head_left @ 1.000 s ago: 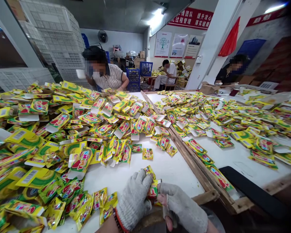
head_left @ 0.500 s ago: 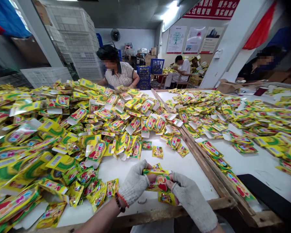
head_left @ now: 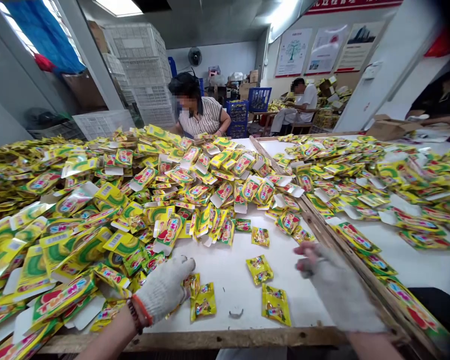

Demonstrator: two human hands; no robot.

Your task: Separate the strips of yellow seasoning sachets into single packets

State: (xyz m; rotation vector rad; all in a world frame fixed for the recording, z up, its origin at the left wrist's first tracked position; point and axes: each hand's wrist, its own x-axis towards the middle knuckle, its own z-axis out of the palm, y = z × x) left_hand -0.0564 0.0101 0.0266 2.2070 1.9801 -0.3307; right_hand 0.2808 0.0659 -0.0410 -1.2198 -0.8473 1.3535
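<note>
The left hand [head_left: 164,289] wears a white knit work glove [head_left: 161,292]. The right hand [head_left: 339,287] wears a matching glove [head_left: 345,295], its fingertips [head_left: 303,252] uncovered. The left wrist carries a dark bead bracelet [head_left: 134,317] and a red cord [head_left: 142,310]. Both forearms are bare.

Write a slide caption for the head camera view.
White-gloved left hand and right hand spread over loose yellow foil sachets on a white table, beside a heaped pile of yellow printed cartons.

Glossy foil sachets [head_left: 203,301], rough knit gloves [head_left: 164,289], seemingly unfinished wood rail [head_left: 225,338]
</note>
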